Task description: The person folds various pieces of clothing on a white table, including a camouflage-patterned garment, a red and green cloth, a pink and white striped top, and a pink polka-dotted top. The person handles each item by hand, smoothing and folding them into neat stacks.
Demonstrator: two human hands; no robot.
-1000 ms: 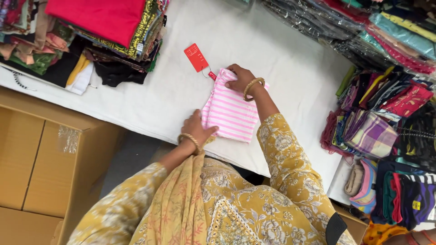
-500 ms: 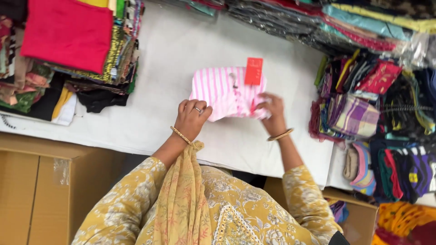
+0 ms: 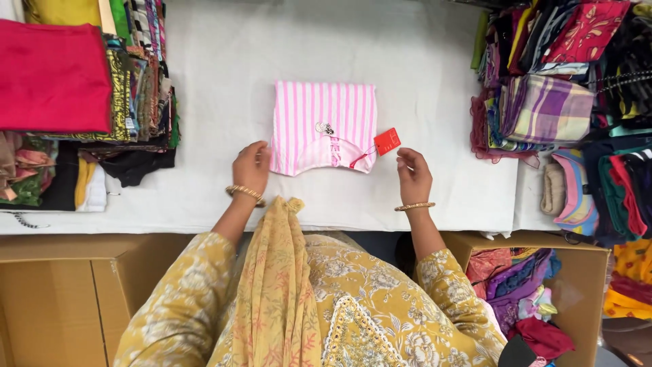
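The folded striped top (image 3: 324, 126) is lying flat on the white table (image 3: 217, 61), its long axis pointing away from the person. The left hand (image 3: 251, 165) is touching its near-left corner, fingers loosely curled, holding nothing. The right hand (image 3: 413, 175) is hovering half-open just right of the red tag (image 3: 387, 141), holding nothing.

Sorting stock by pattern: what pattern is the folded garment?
Pink and white vertical stripes on the folded garment, head view.

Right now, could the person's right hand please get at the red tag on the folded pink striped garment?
Probably yes: the right hand hovers open just below the red tag, with only bare white table cover between them.
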